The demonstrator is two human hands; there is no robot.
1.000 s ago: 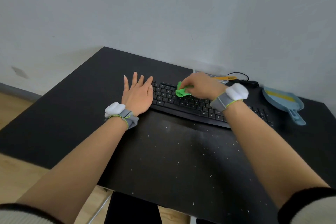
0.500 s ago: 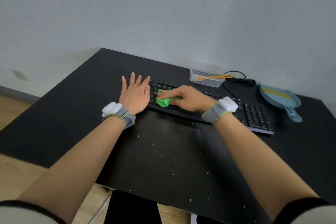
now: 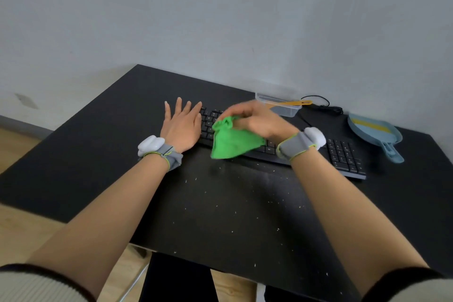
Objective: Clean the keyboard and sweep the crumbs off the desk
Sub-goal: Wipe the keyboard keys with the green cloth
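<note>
Right hand (image 3: 255, 120) lifted green cloth (image 3: 232, 142) off keyboard (image 3: 343, 157).

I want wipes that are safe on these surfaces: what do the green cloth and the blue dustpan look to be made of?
Green cloth: soft fabric, probably microfibre; it bunches and drapes from the right hand. Blue dustpan: seemingly moulded plastic, smooth with a slight sheen.

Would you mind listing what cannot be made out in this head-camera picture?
- Keyboard middle keys: head view, hidden behind the green cloth and the right hand.
- Right hand's fingers: motion-blurred, so the exact grip on the cloth is unclear.
- Key legends: too small to read.
- Clear container: its left part is hidden by the right hand, and what lies inside is unclear.
- Desk right corner: cut off by the picture edge.
</note>
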